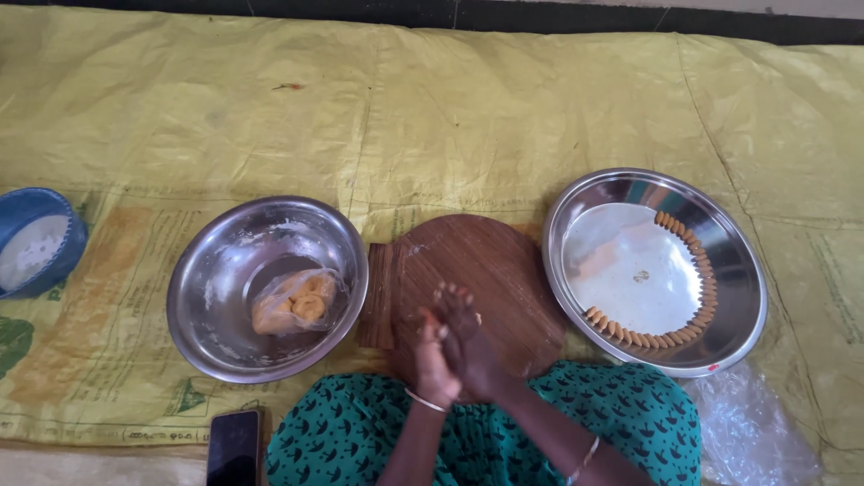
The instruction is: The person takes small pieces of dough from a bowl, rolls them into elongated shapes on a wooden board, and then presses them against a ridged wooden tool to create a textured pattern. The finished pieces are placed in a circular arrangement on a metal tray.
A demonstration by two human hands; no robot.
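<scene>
Both hands met palm to palm over the near edge of the round wooden board. The left hand and right hand were pressed together, fingers extended and pointing away from the body; whether anything lay between the palms could not be told. Forearms rose from the lap, converging at the wrists, a thin bangle on each.

Relative to the board:
- Steel bowl stood just left of it, holding a lump of orange dough in a clear plastic bag, well apart from the hands.
- Steel plate stood just right of it, with a curved row of small ridged dough pieces along its right and near side.
- Blue bowl of white flour sat far left.
- Dark phone lay near left, beside the knee.
- Yellow woven sheet lay under everything.
</scene>
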